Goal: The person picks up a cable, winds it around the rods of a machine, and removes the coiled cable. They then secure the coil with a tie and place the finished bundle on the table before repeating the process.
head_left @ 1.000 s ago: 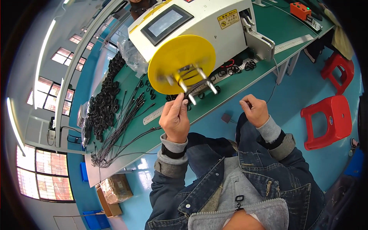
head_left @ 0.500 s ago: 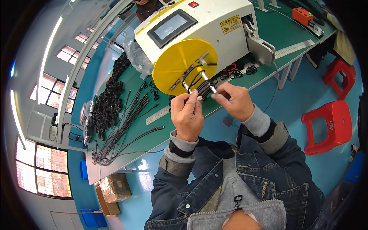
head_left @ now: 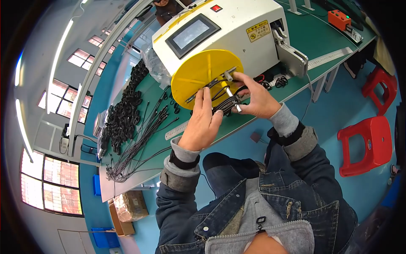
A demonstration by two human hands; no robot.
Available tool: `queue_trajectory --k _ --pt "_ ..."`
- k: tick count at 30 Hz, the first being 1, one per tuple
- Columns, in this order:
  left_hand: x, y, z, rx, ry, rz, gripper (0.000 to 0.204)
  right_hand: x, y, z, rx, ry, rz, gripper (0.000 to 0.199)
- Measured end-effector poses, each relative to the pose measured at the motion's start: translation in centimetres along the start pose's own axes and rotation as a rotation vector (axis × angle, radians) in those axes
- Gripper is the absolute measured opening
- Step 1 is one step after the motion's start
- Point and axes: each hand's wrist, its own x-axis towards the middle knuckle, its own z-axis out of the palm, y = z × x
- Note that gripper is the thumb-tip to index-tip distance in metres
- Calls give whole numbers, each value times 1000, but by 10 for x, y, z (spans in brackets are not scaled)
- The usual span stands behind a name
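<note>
A coil of black cable sits around the metal posts in front of the yellow disc on the white machine. My left hand has its fingers stretched up along the coil's left side, near the disc, with the thumb apart at the coil's lower edge. On the other side, my right hand curves around the coil, its thumb at the front by the post end and a finger reaching up beside the upper metal clamp. The right hand's lower fingers are partly hidden behind the coil.
The white machine with a screen stands on the green table. Left lie a heap of black cable coils and loose cables. A steel ruler lies near the edge. Red stools stand right.
Both hands have moved from the post ends up to the sides of the coil. The left fingers have straightened out of a pinch; the right hand has spread around the coil.
</note>
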Motion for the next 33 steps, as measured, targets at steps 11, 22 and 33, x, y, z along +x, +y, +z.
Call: queue_trajectory --k 11,22,33 --pt "5 10 -1 -253 -132 -102 41 -27 8 42 593 62 102 63" --pt "9 16 5 -177 -64 -35 23 -11 -14 43 -147 233 -33 28" --pt "-38 57 5 -291 -237 -115 31 -66 -38 29 -178 130 43 22"
